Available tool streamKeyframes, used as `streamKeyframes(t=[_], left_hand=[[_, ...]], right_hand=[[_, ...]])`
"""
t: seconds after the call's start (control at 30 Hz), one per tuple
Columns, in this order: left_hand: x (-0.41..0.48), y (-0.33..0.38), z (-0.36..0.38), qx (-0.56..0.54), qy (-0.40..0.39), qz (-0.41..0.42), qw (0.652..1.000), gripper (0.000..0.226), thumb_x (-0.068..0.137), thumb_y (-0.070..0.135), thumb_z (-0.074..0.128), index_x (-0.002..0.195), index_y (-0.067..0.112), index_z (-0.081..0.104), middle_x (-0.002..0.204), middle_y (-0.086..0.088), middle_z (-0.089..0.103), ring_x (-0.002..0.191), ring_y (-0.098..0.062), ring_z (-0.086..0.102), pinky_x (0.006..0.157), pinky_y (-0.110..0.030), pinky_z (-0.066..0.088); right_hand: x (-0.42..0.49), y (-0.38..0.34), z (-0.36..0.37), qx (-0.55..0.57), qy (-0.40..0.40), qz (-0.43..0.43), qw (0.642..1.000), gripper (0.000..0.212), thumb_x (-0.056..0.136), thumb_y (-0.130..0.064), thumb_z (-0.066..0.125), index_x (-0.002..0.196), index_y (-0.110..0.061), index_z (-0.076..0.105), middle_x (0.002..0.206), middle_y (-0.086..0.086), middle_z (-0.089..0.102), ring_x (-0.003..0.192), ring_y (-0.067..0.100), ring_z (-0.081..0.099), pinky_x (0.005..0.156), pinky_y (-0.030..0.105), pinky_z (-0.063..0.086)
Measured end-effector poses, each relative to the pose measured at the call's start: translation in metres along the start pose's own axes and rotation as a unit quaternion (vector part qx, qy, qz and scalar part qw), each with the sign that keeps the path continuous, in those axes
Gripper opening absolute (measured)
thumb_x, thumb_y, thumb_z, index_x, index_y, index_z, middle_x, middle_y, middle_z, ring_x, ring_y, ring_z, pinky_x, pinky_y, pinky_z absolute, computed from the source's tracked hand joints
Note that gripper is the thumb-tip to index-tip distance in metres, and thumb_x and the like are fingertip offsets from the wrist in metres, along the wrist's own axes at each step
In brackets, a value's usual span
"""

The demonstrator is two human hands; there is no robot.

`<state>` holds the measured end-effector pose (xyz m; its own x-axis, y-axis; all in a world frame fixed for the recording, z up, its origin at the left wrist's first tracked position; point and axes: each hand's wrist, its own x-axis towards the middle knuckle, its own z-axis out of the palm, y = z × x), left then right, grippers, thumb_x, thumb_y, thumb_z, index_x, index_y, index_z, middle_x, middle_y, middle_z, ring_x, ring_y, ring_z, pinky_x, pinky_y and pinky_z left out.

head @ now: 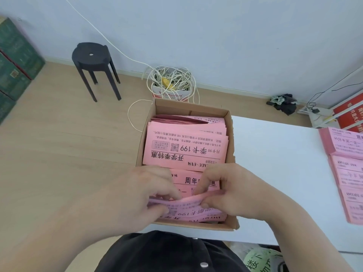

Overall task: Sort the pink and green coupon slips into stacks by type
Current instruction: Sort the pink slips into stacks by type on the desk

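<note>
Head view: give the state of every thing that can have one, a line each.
cardboard box, open on top, full.
pink slips, layered flat in the box, print up.
slip bundle, bent, raised at the box's near end.
left hand, pinching the slip bundle.
right hand, pinching the slip bundle.
pink stacks, lying on the table.
stool, upright.
white cable, tangled.

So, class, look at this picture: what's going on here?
A person has both hands in a cardboard box packed with pink slips. The left hand and right hand pinch a bundle of slips at the box's near end. Pink stacks lie on the white table to the right. Green paper shows below the table's near edge.
</note>
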<state>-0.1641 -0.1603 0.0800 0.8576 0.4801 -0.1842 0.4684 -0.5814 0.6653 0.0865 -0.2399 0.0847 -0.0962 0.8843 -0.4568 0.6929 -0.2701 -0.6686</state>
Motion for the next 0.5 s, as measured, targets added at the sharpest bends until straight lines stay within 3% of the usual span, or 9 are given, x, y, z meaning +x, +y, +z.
streamKeyframes(t=[0.2,0.27,0.33,0.4,0.5], left_hand=[[0.015,0.007,-0.008,0.024,-0.011,-0.05,0.998,0.02,0.084,0.027,0.074,0.099,0.039,0.068,0.095,0.024,0.056,0.092,0.004,0.055,0.075,-0.016,0.045],[0.024,0.019,-0.01,0.044,0.002,-0.052,0.998,0.023,0.089,0.027,0.068,0.109,0.038,0.064,0.1,0.025,0.053,0.097,0.002,0.056,0.086,-0.024,0.049],[0.031,0.03,-0.009,0.068,-0.003,-0.065,0.996,0.03,0.098,0.024,0.059,0.127,0.033,0.059,0.113,0.019,0.053,0.111,-0.006,0.055,0.095,-0.019,0.041],[0.034,0.035,-0.009,0.098,-0.027,-0.073,0.992,0.032,0.103,0.025,0.052,0.134,0.033,0.054,0.126,0.012,0.056,0.12,-0.011,0.055,0.097,-0.02,0.04],[0.036,0.037,-0.012,0.136,-0.078,-0.091,0.983,0.028,0.104,0.026,0.05,0.131,0.034,0.052,0.129,0.006,0.06,0.119,-0.018,0.059,0.098,-0.031,0.047]], right_hand=[[0.009,-0.004,-0.005,-0.035,-0.009,0.032,0.999,0.019,0.077,-0.025,0.086,0.09,-0.036,0.077,0.087,-0.025,0.07,0.088,-0.004,0.063,0.081,0.02,0.054],[0.012,-0.004,-0.003,-0.064,-0.007,0.032,0.997,0.019,0.079,-0.027,0.085,0.091,-0.038,0.073,0.085,-0.027,0.068,0.087,-0.006,0.061,0.08,0.018,0.051],[0.013,-0.004,-0.002,-0.073,-0.009,0.034,0.997,0.022,0.081,-0.028,0.083,0.091,-0.04,0.069,0.085,-0.029,0.066,0.087,-0.008,0.059,0.078,0.017,0.049],[0.011,-0.001,-0.001,-0.091,-0.01,0.048,0.995,0.026,0.082,-0.033,0.082,0.102,-0.041,0.067,0.095,-0.026,0.065,0.093,-0.003,0.059,0.083,0.022,0.052],[0.01,0.004,0.0,-0.165,-0.03,0.073,0.983,0.032,0.086,-0.037,0.075,0.115,-0.041,0.062,0.113,-0.02,0.063,0.104,0.008,0.059,0.09,0.032,0.054]])
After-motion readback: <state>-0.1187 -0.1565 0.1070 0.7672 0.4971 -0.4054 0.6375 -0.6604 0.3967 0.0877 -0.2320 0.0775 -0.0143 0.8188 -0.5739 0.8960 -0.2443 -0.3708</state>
